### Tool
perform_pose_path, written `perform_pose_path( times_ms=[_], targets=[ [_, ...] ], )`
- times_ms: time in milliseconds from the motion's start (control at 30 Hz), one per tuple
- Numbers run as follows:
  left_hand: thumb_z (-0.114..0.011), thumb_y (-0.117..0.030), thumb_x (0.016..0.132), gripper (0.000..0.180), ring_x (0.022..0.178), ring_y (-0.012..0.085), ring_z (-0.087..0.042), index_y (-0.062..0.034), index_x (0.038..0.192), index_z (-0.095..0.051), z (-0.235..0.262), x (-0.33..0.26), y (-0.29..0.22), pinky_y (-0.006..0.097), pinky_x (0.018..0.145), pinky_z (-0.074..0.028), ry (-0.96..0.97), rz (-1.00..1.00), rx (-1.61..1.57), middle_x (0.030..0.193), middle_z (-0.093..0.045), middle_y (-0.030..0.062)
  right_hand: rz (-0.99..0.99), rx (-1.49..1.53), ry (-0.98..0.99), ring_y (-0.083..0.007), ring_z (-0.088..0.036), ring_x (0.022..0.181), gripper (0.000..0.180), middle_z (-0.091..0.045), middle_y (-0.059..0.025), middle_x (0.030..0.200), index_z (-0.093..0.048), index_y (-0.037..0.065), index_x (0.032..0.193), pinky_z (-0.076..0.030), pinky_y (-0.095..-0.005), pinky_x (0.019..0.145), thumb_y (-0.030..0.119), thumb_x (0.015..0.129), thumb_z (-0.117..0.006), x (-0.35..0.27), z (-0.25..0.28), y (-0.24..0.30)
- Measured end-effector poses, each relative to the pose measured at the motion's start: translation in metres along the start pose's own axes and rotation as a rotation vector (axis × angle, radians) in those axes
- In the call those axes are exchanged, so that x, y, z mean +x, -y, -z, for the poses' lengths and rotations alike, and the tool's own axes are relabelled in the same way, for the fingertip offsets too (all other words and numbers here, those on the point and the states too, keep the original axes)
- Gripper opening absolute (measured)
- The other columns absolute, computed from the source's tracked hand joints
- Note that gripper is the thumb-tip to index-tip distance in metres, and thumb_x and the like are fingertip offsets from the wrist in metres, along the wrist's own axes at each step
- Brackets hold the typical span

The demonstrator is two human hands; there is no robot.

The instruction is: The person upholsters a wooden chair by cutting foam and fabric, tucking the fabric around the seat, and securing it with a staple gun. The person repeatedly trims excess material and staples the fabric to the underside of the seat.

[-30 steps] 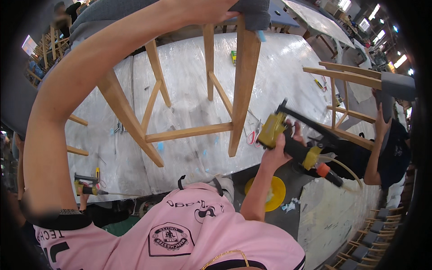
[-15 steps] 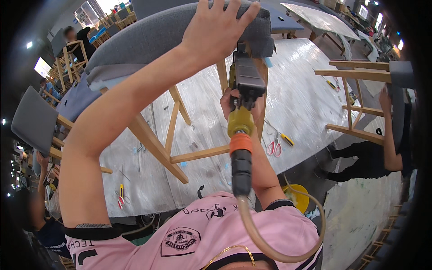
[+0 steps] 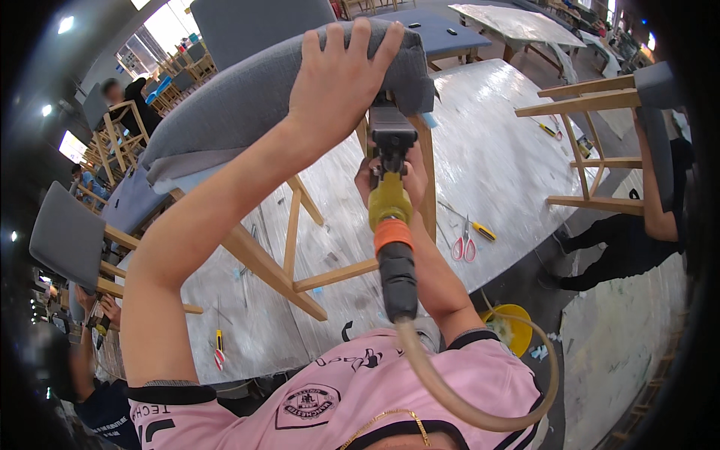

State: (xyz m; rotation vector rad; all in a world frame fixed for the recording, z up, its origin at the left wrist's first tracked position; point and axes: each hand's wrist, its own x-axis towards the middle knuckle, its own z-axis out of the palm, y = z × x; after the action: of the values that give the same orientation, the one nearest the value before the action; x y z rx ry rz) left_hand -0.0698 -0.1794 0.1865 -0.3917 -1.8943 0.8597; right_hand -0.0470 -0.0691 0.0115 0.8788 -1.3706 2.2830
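A wooden chair with a grey upholstered part [image 3: 225, 94] is tilted on the plastic-covered table [image 3: 480, 124], its legs pointing toward me. My left hand [image 3: 337, 79] lies over the grey cushion near its right end, fingers spread. My right hand [image 3: 412, 176] grips a pneumatic staple gun [image 3: 390, 187], yellow-green and black with an orange collar. The gun's black head is just under the cushion's edge, beside a chair leg; its tip is hidden, so contact cannot be judged. A clear air hose [image 3: 450, 401] loops from its end past my pink shirt.
Red-handled scissors [image 3: 464, 246] and a yellow cutter [image 3: 484, 229] lie on the table at right, another yellow cutter [image 3: 219, 341] at left. A yellow bucket [image 3: 517, 330] stands below the edge. Co-workers handle chairs at both sides, including an upturned one [image 3: 592, 161].
My view has shifted slightly, so the chair, hands and staple gun sit a little further left. My left hand stays on the cushion, and the right keeps its grip on the gun.
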Motion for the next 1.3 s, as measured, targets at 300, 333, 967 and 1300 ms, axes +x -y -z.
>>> perform_pose_path(
  times_ms=[300,333,967,1300],
  targets=[
    [-0.081,-0.021,0.076,0.085,0.109,0.0301,-0.059,-0.0176,0.152,-0.042,0.000,0.001,0.008,0.050,0.090,-0.046,0.008,0.012,-0.114,0.127,-0.056,0.0122,-0.163,-0.016,-0.144,-0.0308,-0.061,0.113,0.030,-0.058,-0.0145,0.121,-0.057,0.008,0.104,-0.049,-0.0481,0.103,-0.002,0.080,-0.073,-0.004,0.000,0.012],
    [-0.086,-0.026,0.073,0.093,0.113,0.0303,-0.059,-0.0199,0.153,-0.040,0.001,0.001,0.008,0.049,0.092,-0.046,0.019,0.023,-0.138,0.131,-0.056,0.0115,-0.154,-0.051,-0.179,-0.0269,-0.061,0.112,0.030,-0.060,-0.0116,0.118,-0.057,0.010,0.102,-0.051,-0.0447,0.099,-0.001,0.080,-0.075,-0.009,0.001,0.019],
    [-0.071,-0.060,0.084,0.083,0.126,0.0381,-0.059,-0.0040,0.144,-0.055,-0.023,0.061,0.110,0.044,0.108,-0.045,0.646,0.203,-0.706,0.135,-0.063,0.0246,-0.515,0.065,-0.760,-0.0250,-0.061,0.121,0.033,-0.062,-0.0158,0.128,-0.054,0.009,0.114,-0.048,-0.0397,0.108,-0.001,0.086,-0.068,-0.198,0.188,0.027],
    [-0.074,-0.061,0.083,0.091,0.121,0.0429,-0.060,-0.0026,0.146,-0.042,-0.055,0.052,0.094,0.049,0.102,-0.049,0.502,0.026,-0.580,0.136,-0.058,0.0255,0.012,0.005,-0.121,-0.0366,-0.057,0.130,0.032,-0.059,-0.0240,0.132,-0.048,0.011,0.102,-0.037,-0.0517,0.117,0.003,0.086,-0.074,-0.074,0.122,0.044]
  ],
)
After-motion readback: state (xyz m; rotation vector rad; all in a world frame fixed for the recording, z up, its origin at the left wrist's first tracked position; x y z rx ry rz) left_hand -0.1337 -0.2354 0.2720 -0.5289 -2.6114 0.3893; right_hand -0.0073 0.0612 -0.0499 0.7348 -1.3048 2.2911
